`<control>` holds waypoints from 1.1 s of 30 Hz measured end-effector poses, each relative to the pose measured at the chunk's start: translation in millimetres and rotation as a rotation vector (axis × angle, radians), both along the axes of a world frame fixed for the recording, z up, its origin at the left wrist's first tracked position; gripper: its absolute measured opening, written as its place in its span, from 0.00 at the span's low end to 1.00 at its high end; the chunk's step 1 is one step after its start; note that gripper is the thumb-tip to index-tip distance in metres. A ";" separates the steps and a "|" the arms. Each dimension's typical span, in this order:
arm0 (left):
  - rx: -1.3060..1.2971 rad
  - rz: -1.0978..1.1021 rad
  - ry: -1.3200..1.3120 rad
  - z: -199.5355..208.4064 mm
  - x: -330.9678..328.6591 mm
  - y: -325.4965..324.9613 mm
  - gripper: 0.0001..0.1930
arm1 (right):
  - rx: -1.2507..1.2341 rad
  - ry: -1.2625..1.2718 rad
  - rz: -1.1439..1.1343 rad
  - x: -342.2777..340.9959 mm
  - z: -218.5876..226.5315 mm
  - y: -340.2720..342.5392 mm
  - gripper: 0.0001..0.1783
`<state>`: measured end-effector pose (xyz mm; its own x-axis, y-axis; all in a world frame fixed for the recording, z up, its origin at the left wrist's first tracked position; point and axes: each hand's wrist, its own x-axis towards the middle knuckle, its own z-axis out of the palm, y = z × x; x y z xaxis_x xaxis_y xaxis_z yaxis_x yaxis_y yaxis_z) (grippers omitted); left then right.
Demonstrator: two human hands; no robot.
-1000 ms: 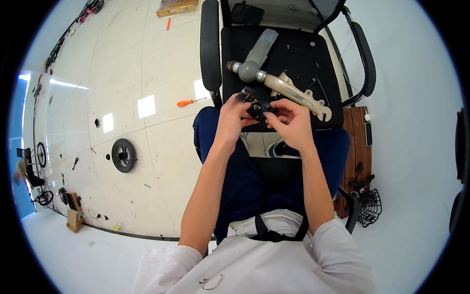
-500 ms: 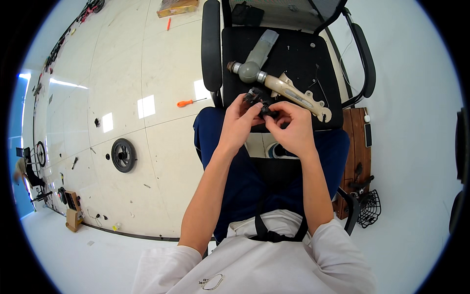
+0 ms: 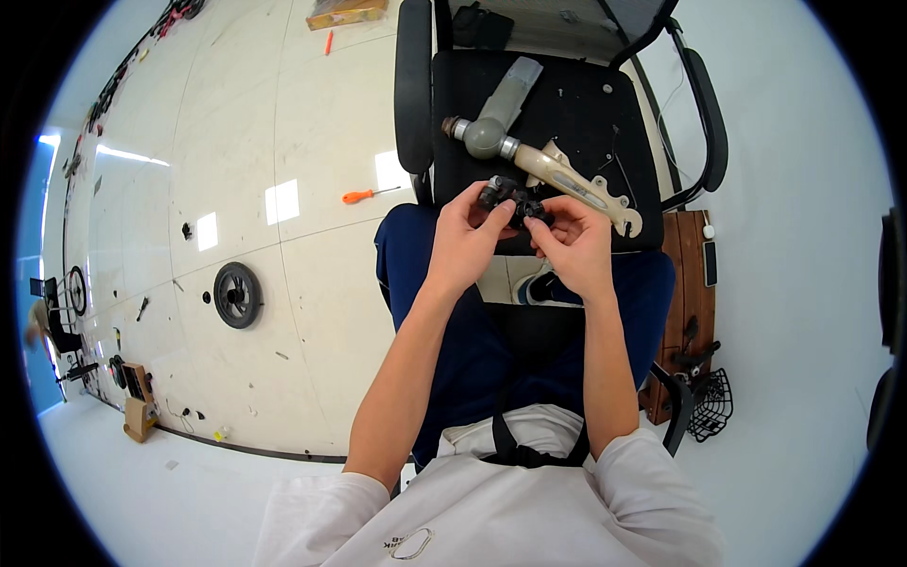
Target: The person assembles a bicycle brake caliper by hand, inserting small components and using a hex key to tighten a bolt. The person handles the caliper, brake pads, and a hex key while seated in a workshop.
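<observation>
Seated person: white shirt at 6 o'clock, dark blue trousers above it, both bare forearms running up from the lower edge toward the picture's middle.
Left hand (image 3: 465, 244): just left of centre, toward 12 o'clock; fingers curled, thumb and fingertips (image 3: 503, 210) pinching the left end of the small black part.
Right hand (image 3: 574, 244): just right of centre, level with the left one; thumb and forefinger pressed onto the right end of the same part, the other fingers folded under.
Small black part (image 3: 515, 198): held between the two hands over the knees, at 12 o'clock from the knuckles; its top shows above the fingertips, its underside is hidden by them. Its exact shape is too small to tell.
Black office chair (image 3: 567, 94): beyond the hands, at 12 o'clock, seat facing the person, armrests on either side.
Beige and grey jointed piece (image 3: 543, 165): lying across the chair seat, just beyond the black part, whether touching it cannot be told.
Orange screwdriver (image 3: 368, 195): on the pale floor at 11 o'clock, well apart from the left hand.
Black wheel (image 3: 237, 295): flat on the floor at 9 o'clock.
Wooden stand (image 3: 694, 283): at 3 o'clock, beside the right knee.
</observation>
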<state>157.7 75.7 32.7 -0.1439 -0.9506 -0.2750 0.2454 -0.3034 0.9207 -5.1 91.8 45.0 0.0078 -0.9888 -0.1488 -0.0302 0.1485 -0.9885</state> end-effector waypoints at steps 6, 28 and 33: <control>-0.020 0.019 0.035 0.9 1.7 0.0 0.11 | 0.038 -0.025 0.020 2.5 1.9 -3.7 0.10; 0.089 0.056 0.063 14.1 -1.9 -1.8 0.11 | 0.061 -0.373 -0.058 -1.7 8.8 -3.8 0.10; 0.080 0.033 0.066 12.1 -3.0 -0.2 0.12 | 0.092 -0.356 -0.079 3.6 4.1 -3.1 0.12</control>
